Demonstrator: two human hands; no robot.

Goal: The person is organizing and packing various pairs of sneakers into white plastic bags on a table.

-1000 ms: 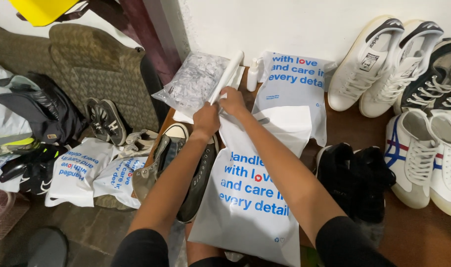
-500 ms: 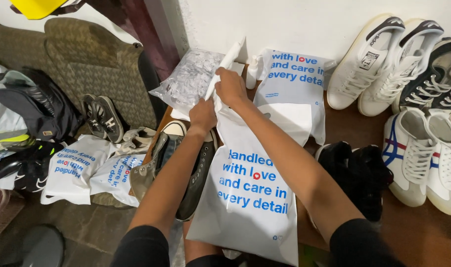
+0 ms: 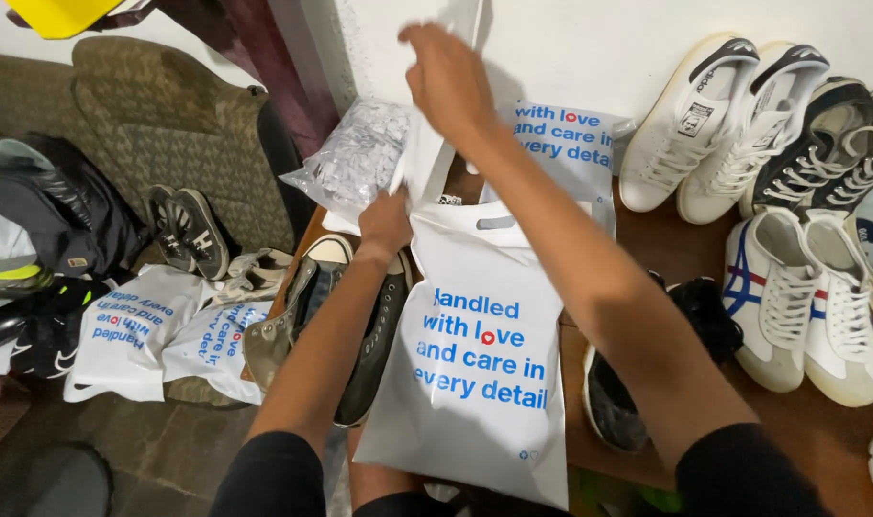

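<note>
Head view. My right hand (image 3: 448,81) is raised at the upper centre of the frame, fingers pinched on the top of a thin white sheet (image 3: 425,158) that hangs down from it. My left hand (image 3: 387,222) sits lower, centre frame, fingers closed on the bottom end of the same sheet. The sheet runs nearly upright between the two hands.

Directly below, a white plastic bag with blue lettering (image 3: 480,354) lies flat on the brown tabletop (image 3: 685,258), its cut-out handle just beside my left hand. A second bag of the same kind (image 3: 566,144) leans against the white wall behind it. A clear crinkled packet (image 3: 355,158) rests at upper centre-left, just beside the hanging sheet.

A pair of dark high-top shoes (image 3: 360,325) lies under my left forearm. Black shoes (image 3: 637,373) lie right of the flat bag. White sneakers (image 3: 733,124) stand against the wall at upper right; more white sneakers (image 3: 800,306) lie at right.

On the floor at left lie two further printed bags (image 3: 159,335) and dark clothing (image 3: 44,220).
</note>
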